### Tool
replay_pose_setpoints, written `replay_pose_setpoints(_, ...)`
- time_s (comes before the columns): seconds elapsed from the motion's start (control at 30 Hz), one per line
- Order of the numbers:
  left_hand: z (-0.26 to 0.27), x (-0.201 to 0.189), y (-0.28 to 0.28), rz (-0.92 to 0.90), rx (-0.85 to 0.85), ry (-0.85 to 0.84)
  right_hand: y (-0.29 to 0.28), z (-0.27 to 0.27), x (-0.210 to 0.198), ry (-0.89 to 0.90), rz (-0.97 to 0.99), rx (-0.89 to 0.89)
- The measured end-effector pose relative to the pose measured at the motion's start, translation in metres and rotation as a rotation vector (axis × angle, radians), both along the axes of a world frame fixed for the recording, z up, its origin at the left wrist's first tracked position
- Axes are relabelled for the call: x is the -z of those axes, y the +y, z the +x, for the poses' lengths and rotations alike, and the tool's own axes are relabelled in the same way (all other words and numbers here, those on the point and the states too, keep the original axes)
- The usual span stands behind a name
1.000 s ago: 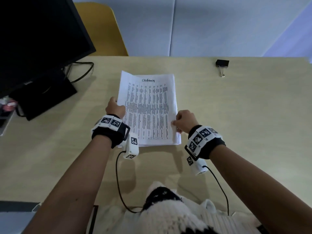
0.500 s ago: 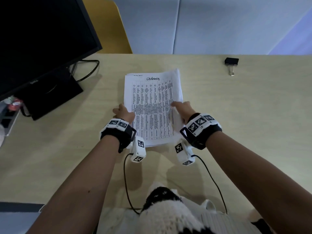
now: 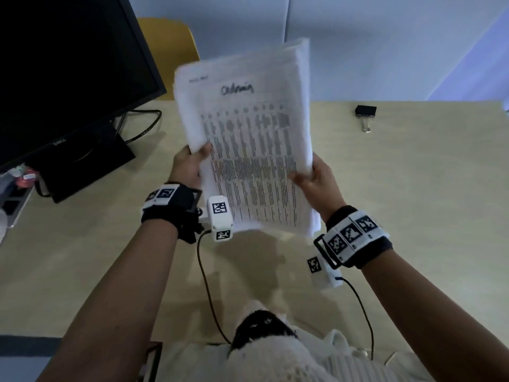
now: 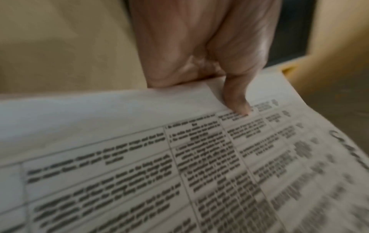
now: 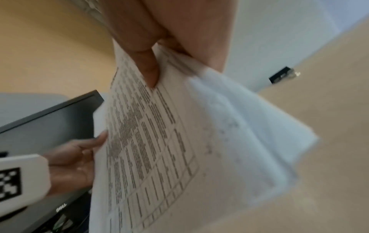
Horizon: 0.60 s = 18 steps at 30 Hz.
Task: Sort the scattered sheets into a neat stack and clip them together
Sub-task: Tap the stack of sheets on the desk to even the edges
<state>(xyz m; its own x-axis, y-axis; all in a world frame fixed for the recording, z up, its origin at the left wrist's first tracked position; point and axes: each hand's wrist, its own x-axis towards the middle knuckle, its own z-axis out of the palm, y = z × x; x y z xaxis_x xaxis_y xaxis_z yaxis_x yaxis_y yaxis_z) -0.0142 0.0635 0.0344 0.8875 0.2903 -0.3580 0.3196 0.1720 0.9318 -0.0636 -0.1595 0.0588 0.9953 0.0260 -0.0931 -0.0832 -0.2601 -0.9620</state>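
Sheets (image 3: 248, 139): one stack raised off the desk (image 3: 413, 202), tilted, edges not yet flush.
Left hand (image 3: 190, 164): thumb pinching the left edge.
Right hand (image 3: 319, 180): pinching the right edge.
Binder clip (image 3: 365, 114): far right on the desk — well apart, untouched.
Risk: loose lower sheets — fanned on the right — may slip out if either pinch slackens.

"What colours are in front of you?"

"My sheets (image 3: 248, 139) are white, printed with a black-lined table and dark text, with a black handwritten word at the top. The binder clip (image 3: 365, 111) is black with silver wire handles. The table (image 3: 413, 188) is pale beige."

"Anything else?"

"A black monitor (image 3: 68, 73), a yellow chair (image 3: 170, 37), and black wristbands (image 3: 355, 238) carrying black-and-white checker tags."
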Motion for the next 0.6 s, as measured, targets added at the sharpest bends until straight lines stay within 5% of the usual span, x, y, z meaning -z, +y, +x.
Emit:
replay_pose_setpoints(0.17, -0.004, -0.057, -0.026, -0.068, -0.062, -0.412, -0.012, 0.002, -0.023, -0.227, 0.014, 0.142)
replay_pose_setpoints(0.4, -0.028, -0.063, -0.049, -0.100, -0.005, -0.513, -0.022, -0.009, -0.025, -0.353, 0.070, 0.251)
replay_pose_setpoints(0.5, -0.028, -0.077, -0.054, 0.073, -0.033, -0.608, -0.023, -0.002, -0.037, -0.538, 0.089, 0.338)
replay_pose_setpoints(0.6, -0.021, -0.089, -0.051, 0.484, -0.002, -0.783, -0.017, 0.011, -0.054, -0.710, -0.168, 0.344)
